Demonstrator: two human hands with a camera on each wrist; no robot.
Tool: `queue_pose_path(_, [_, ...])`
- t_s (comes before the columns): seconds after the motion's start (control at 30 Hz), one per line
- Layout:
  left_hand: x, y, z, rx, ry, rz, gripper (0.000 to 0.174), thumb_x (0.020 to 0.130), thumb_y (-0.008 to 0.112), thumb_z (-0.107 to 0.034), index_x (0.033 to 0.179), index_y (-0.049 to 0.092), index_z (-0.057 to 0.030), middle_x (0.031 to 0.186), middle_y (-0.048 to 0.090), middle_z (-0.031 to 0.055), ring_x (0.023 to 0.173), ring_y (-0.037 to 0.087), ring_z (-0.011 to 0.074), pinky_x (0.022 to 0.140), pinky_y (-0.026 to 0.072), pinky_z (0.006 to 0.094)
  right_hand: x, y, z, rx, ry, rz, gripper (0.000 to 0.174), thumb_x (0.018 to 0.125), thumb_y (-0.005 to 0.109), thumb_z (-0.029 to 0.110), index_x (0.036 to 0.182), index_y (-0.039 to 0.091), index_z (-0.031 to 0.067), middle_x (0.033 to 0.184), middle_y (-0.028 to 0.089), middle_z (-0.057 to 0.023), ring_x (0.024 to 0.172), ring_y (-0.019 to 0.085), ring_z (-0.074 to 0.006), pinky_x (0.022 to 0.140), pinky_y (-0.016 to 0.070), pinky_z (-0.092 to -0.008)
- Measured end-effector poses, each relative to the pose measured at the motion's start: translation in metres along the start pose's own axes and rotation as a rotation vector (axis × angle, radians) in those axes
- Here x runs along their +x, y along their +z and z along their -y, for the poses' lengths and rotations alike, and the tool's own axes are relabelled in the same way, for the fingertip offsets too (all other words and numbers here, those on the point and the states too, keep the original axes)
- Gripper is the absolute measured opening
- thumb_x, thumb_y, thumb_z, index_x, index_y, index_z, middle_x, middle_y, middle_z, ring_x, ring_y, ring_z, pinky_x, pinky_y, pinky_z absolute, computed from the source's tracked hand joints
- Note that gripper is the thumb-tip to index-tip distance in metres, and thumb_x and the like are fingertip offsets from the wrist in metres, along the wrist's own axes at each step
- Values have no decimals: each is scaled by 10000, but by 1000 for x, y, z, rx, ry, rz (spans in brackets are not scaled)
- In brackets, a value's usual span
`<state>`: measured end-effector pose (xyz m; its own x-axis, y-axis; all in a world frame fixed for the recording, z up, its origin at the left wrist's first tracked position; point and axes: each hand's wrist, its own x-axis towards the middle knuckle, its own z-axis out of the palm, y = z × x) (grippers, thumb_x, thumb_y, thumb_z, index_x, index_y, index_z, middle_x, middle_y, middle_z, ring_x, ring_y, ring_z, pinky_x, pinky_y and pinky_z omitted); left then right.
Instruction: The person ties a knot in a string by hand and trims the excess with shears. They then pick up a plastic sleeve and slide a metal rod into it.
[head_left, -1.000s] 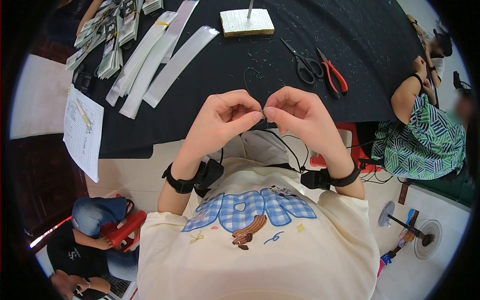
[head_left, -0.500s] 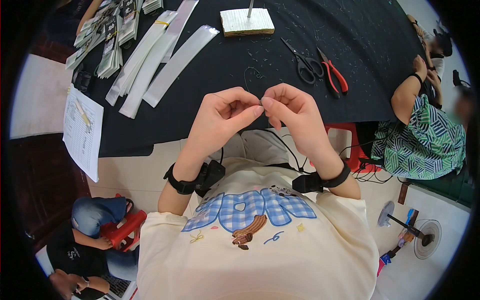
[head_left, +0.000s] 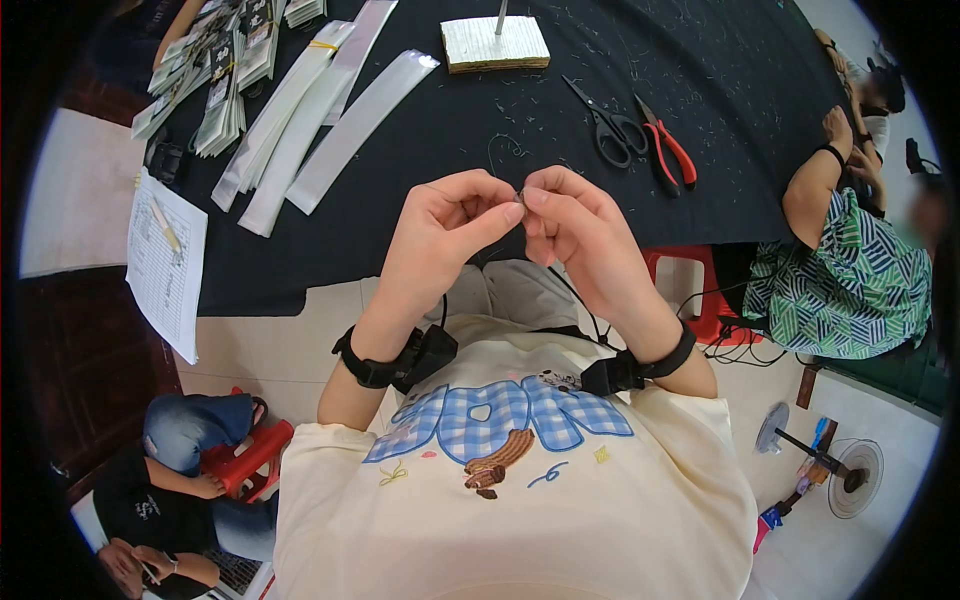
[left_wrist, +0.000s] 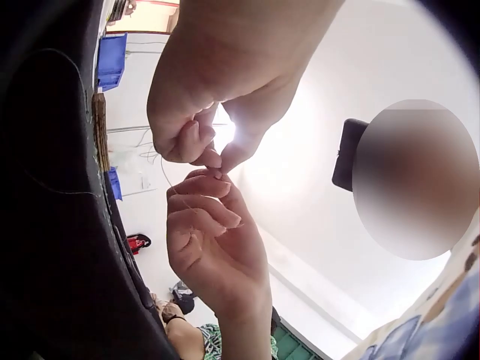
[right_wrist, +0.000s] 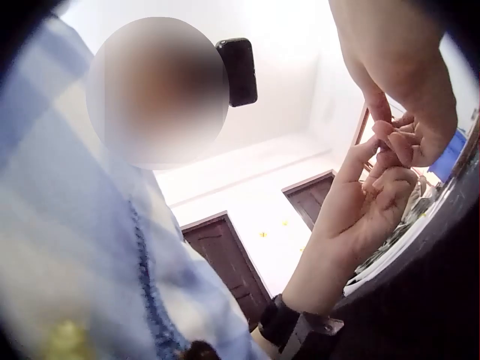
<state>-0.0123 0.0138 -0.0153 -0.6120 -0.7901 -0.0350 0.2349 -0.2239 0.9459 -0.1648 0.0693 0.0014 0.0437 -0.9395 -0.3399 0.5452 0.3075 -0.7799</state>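
Note:
In front of the body, at the near edge of the black-covered table, the two hands meet fingertip to fingertip. My left hand [head_left: 440, 230] pinches a thin dark green thread [head_left: 491, 150] between thumb and forefinger. Thumb and forefinger of my right hand [head_left: 590, 230] pinch at the same spot, the other fingers loosely bent below. A small greenish bit shows between the fingertips, mostly hidden; I cannot tell its shape. From there the thread runs out in a loose curl over the cloth. The left wrist view shows a fine thread strand [left_wrist: 166, 176] hanging beside the joined fingertips.
Black scissors [head_left: 610, 130] and red-handled pliers [head_left: 668, 150] lie right of the hands. A cardboard block [head_left: 495, 48] with an upright rod stands behind. Clear plastic sleeves [head_left: 365, 130], packaged cards [head_left: 225, 90] and a written sheet [head_left: 165, 260] lie left. Thread snippets litter the cloth. Other people sit nearby.
Both hands have risen slightly away from the body, still joined at the fingertips. The right hand has turned, its lower fingers now showing, and its wrist has shifted left.

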Motion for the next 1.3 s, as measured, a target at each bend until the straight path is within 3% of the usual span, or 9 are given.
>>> queue_pose_path(0.43, [-2, 6, 1, 79, -1, -76, 93, 806, 607, -55, 875, 624, 6, 747, 590, 2, 663, 504, 23, 580, 401, 157, 1, 1, -8, -49, -113, -36, 130, 813, 602, 145, 854, 549, 34, 673, 529, -16, 548, 466, -77, 502, 368, -210])
queue_pose_path(0.7, [-1, 2, 7, -47, -3, -31, 78, 808, 588, -44, 866, 610, 2, 762, 581, -3, 680, 510, 27, 595, 409, 160, 0, 1, -8, -46, -110, -41, 131, 817, 600, 149, 852, 549, 33, 678, 533, -18, 557, 475, -80, 507, 376, -210])
queue_pose_path(0.9, [-3, 0, 2, -12, -31, 27, 65, 789, 588, -32, 842, 601, 3, 748, 563, -7, 677, 502, 27, 592, 404, 161, -3, -8, 7, -174, -48, 11, 170, 820, 593, 149, 919, 574, 12, 720, 552, -24, 556, 488, -76, 523, 399, -206])
queue_pose_path(1.07, [-3, -4, 1, 37, -64, 106, 68, 780, 601, -41, 829, 600, 5, 727, 550, -15, 644, 491, 23, 569, 394, 160, -5, -15, 17, -492, -135, 100, 156, 812, 611, 144, 884, 598, 6, 734, 582, -12, 577, 501, -45, 518, 405, -185])
queue_pose_path(1.23, [-4, -3, 0, 43, -100, 167, 86, 778, 611, -59, 835, 611, 6, 714, 548, -17, 628, 484, 18, 553, 386, 158, -6, -13, 21, -535, -81, 137, 158, 817, 613, 152, 878, 597, 7, 726, 586, -4, 593, 508, -31, 520, 414, -175])
queue_pose_path(1.3, [-5, -2, -2, 32, -153, 166, 124, 755, 633, -100, 795, 594, 10, 724, 487, -7, 657, 434, 53, 596, 348, 190, -7, -12, 21, -557, -74, 145, 161, 820, 612, 156, 880, 596, 8, 730, 587, -5, 594, 506, -28, 520, 416, -173])
